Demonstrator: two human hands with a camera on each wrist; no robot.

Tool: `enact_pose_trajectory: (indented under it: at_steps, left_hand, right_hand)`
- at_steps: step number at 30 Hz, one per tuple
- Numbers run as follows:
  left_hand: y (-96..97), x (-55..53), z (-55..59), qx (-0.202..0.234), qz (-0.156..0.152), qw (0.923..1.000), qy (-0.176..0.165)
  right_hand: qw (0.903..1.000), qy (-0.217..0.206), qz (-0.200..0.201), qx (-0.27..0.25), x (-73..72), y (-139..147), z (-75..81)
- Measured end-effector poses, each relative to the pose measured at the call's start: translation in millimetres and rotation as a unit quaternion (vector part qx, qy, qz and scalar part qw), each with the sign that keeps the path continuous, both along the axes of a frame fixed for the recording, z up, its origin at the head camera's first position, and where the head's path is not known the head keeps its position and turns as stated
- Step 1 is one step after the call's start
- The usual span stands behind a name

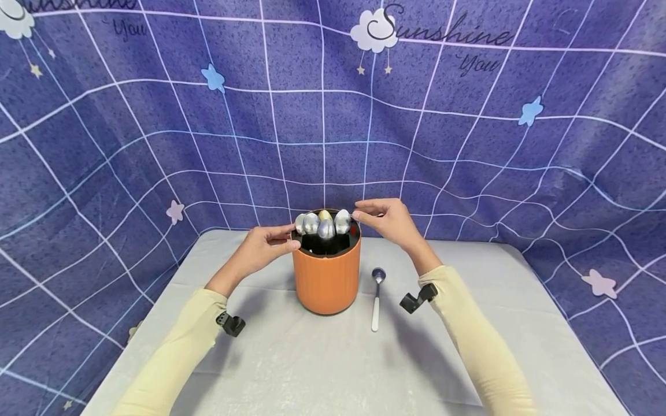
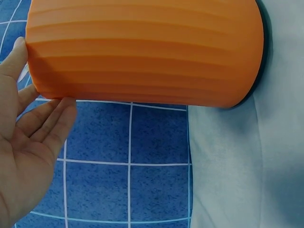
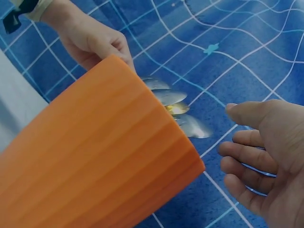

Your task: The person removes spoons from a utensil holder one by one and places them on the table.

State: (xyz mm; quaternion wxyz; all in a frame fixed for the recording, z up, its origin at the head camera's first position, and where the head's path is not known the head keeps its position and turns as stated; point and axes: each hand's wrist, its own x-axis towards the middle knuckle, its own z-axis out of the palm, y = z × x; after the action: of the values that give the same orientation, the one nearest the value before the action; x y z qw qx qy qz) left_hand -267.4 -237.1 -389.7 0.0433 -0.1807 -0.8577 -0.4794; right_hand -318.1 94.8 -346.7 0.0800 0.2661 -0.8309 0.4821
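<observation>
An orange ribbed utensil holder (image 1: pixel 326 283) with a black interior stands upright on the table. Several spoons (image 1: pixel 325 229) sit in it, bowls up, and one bowl looks gold. My left hand (image 1: pixel 264 248) touches the left side of its rim. In the left wrist view the fingers (image 2: pixel 61 121) of that hand lie fairly straight along the holder's wall, the thumb apart from them. My right hand (image 1: pixel 387 222) hovers by the right rim. In the right wrist view that hand (image 3: pixel 270 156) is apart from the holder, fingers loosely bent, holding nothing. The handles inside are hidden.
A spoon with a white handle (image 1: pixel 375 315) lies on the grey-white tablecloth (image 1: pixel 307 364), right of the holder. Behind the table hangs a blue-purple curtain (image 1: pixel 291 115) with a grid, stars and clouds. Each sleeve carries a black wrist mount (image 1: pixel 418 297).
</observation>
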Motion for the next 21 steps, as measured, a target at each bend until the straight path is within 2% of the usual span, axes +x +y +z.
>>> enact_pose_trajectory:
  at_steps: [11, 21]
  left_hand:
    - [2.1, 1.2, 1.8, 0.003, 0.004, 1.0000, -0.008]
    - [0.8, 1.3, 0.7, 0.017, -0.003, 0.9998, -0.007]
  right_hand:
    - [0.9998, -0.015, 0.016, -0.004, -4.7, -9, -13.3]
    - [0.9997, 0.003, 0.011, 0.023, -3.1, -13, -11.3]
